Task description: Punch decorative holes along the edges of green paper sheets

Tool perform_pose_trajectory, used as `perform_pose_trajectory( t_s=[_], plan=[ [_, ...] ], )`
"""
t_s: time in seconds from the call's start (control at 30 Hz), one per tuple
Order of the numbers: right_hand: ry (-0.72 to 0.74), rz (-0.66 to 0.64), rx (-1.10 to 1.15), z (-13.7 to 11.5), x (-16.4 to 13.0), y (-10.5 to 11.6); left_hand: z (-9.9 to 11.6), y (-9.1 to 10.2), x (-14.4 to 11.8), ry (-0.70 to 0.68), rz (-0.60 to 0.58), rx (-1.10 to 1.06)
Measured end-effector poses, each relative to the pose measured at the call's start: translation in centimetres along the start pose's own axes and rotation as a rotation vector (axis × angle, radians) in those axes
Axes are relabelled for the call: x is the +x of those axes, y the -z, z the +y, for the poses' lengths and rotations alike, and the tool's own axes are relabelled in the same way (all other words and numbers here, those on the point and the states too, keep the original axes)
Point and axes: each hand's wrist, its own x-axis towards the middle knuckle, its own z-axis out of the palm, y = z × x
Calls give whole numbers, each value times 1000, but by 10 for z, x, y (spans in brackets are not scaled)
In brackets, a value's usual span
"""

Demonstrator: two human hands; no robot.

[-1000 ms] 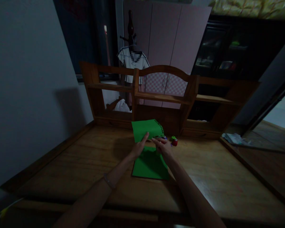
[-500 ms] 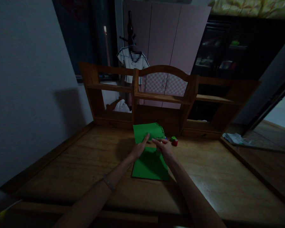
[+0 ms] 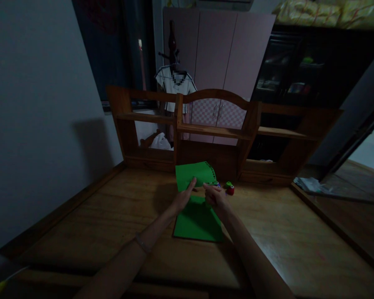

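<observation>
The work in hand looks like punching shapes along the edge of a green paper sheet (image 3: 197, 207) that lies on the wooden tabletop (image 3: 96, 216), its far half lifted and curling up toward the shelf unit (image 3: 212, 128) at the back. To do this step well, the sheet should be kept flat and steady near the edge being worked, the tool pushed squarely onto the paper's border so each new cut lines up with the dark row of holes already running along the upper right edge, and the pressure should come straight down so the sheet does not skew. The left hand (image 3: 183, 196) rests on the sheet near its fold, fingers stretched forward and mostly open, the fingertips pressing the raised part of the paper; it grips nothing that I can make out. The right hand (image 3: 215, 195) is curled, fingers bent down over a small punch (image 3: 215, 184) at the paper's right edge, though the dim light hides how firmly it clasps it. The sheet lies directly beneath and between both hands, its near half reaching back toward the person. A second small red and green punch (image 3: 230, 188) sits on the tabletop just beside the right hand, apart from the paper.
</observation>
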Motion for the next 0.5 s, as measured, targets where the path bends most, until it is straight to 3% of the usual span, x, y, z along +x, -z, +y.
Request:
perform_pose_trajectory(
  t_s=[0.1,0.3,0.5],
  plan=[
    [-24,-17,71,-2,1,1,7,-1,-1,113,29,-34],
    [-44,-23,93,-3,2,3,-4,-1,2,19,-46,-22],
    [-48,-43,132,-1,2,4,4,-3,1,165,15,-27]
  ],
)
